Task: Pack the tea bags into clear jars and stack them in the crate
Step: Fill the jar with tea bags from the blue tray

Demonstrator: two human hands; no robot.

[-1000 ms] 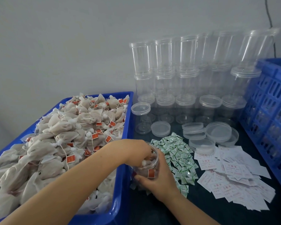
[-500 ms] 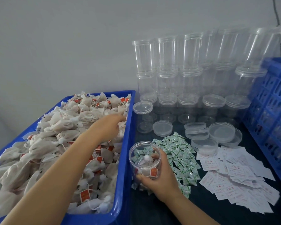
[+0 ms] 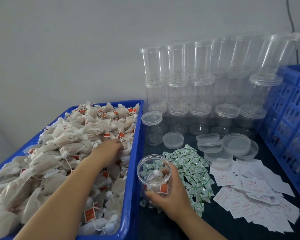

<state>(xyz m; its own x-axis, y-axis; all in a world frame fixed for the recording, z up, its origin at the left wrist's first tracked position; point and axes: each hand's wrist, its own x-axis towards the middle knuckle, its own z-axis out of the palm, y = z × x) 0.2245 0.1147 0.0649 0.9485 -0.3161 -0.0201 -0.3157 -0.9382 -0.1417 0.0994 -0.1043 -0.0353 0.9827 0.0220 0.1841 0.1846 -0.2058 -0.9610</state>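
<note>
A blue bin [image 3: 134, 170] on the left is heaped with white tea bags [image 3: 73, 135] bearing red tags. My left hand [image 3: 109, 149] reaches into the heap near the bin's right rim, its fingers curled down onto a tea bag, fingertips partly buried. Just right of the bin, my right hand [image 3: 170, 196] grips an open clear jar [image 3: 154, 172] from its near right side, holding it upright on the dark table. A few tea bags lie in the jar's bottom. A blue slatted crate [image 3: 291, 118] stands at the far right.
Stacked empty clear jars [image 3: 203, 87] line the wall behind. Loose clear lids [image 3: 235, 144] lie in front of them. A pile of green-white sachets [image 3: 189, 163] lies right of the held jar, and white paper slips [image 3: 253, 191] spread toward the crate.
My left hand left the jar's mouth, swung left into the bin and now curls onto the tea bags. My right hand kept hold of the jar.
</note>
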